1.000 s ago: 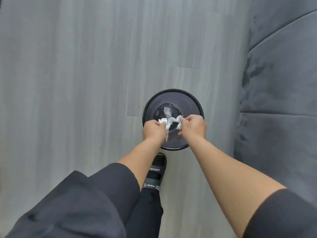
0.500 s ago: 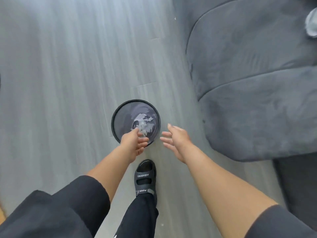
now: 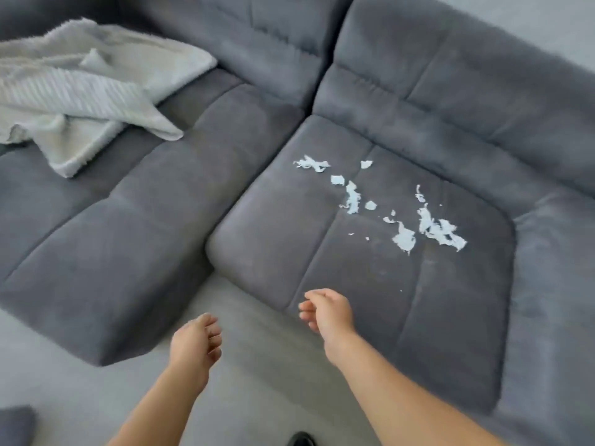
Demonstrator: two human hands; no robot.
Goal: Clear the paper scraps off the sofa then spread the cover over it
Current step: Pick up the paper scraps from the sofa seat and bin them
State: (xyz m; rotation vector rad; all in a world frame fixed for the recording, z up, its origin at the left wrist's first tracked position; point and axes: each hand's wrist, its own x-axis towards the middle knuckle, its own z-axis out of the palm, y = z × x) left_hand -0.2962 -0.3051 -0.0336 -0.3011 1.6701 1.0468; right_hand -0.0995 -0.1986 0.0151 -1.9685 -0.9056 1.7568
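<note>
both our left hand [image 3: 196, 344] and right hand [image 3: 325, 312] hang loose and empty, paper scraps [image 3: 431, 228] litter the sofa [image 3: 135, 239], cover [image 3: 83, 91] lies bunched, unspread.

The cover [image 3: 83, 88] and sofa [image 3: 128, 252] — both cut off by the left edge; shoe [image 3: 301, 440] — only the toe shows at the bottom edge; smallest paper scraps [image 3: 350, 234] mere specks.

A home living room is indicated by a large grey upholstered corner sofa [image 3: 128, 252] with stitched seat cushions, by a pale ribbed cover [image 3: 80, 91] seen crumpled on one seat, and by a light grey floor [image 3: 257, 365] in front.
</note>
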